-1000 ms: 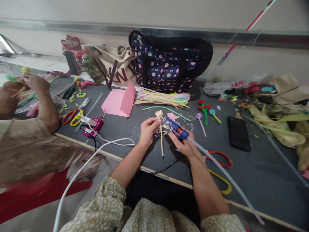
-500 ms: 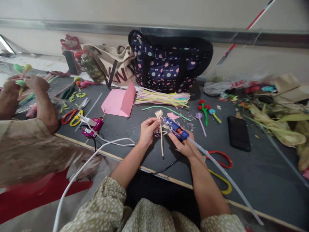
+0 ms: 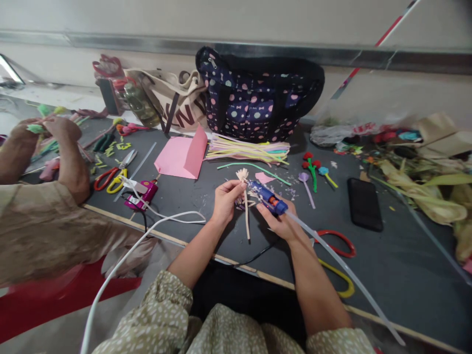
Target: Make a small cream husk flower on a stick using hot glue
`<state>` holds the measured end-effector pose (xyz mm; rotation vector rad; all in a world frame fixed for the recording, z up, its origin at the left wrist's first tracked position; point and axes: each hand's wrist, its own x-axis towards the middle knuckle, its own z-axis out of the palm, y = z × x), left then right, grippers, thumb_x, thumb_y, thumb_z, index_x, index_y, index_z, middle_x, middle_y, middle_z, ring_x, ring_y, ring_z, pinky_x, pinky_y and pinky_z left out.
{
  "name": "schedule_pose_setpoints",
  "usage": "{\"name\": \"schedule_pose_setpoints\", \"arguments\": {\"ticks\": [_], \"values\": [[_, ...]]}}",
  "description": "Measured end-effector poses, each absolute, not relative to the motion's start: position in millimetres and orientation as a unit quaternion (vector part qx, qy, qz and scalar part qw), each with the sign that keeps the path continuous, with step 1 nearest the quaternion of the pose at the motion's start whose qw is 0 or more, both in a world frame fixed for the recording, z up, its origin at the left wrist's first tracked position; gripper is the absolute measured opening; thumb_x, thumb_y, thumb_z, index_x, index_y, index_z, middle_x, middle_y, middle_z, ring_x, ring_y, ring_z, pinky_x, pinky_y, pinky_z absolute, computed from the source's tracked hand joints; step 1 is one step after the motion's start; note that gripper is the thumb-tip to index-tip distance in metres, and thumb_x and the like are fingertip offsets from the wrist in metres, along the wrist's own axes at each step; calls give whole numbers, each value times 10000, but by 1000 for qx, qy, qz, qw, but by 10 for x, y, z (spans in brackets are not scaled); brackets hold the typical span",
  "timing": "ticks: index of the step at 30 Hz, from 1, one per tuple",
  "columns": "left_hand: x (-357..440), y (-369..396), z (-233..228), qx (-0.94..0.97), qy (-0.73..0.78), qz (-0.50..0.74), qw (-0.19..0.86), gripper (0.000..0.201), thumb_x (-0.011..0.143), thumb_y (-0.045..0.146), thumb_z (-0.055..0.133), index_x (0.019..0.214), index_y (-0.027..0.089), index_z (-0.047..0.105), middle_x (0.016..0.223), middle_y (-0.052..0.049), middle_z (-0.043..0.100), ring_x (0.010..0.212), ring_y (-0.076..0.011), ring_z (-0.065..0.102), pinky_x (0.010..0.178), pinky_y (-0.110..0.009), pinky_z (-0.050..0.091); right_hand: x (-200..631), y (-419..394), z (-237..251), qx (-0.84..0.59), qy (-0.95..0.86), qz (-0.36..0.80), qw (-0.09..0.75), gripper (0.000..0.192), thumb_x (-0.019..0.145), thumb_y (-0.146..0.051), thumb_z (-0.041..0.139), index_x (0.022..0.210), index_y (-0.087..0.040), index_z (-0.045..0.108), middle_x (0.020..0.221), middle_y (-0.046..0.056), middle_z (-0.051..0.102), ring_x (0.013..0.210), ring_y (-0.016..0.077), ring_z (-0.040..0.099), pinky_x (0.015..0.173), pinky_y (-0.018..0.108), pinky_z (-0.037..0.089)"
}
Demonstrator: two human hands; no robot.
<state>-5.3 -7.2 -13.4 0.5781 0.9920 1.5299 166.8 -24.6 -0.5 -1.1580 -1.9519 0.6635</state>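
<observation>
The straw flower (image 3: 244,189) sits mid-frame, pinched in your left hand (image 3: 223,200). Your right hand (image 3: 282,221) grips the blue glue gun (image 3: 266,195) (nozzle at the fringed top). Gluing looks half done; finished flowers (image 3: 313,172) lie beyond it.

We see a craft workshop: a dark bench (image 3: 405,275) strewn with scissors (image 3: 114,177), pipe cleaners (image 3: 250,148), pink paper (image 3: 180,156), and a glue gun (image 3: 265,194).
</observation>
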Motion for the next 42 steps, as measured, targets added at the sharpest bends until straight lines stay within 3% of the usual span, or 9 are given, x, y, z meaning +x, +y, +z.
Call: {"name": "schedule_pose_setpoints", "arguments": {"ticks": [42], "values": [[-60,-61,-153,228,418,656,585,286,594,329,877,766,146,738,623,8,665,484,-66,571,495,-184,481,1672,-231,11,-459,-759,265,377,156,872,-377,610,916,-234,651,795,35,696,712,205,658,686,318,535]]}}
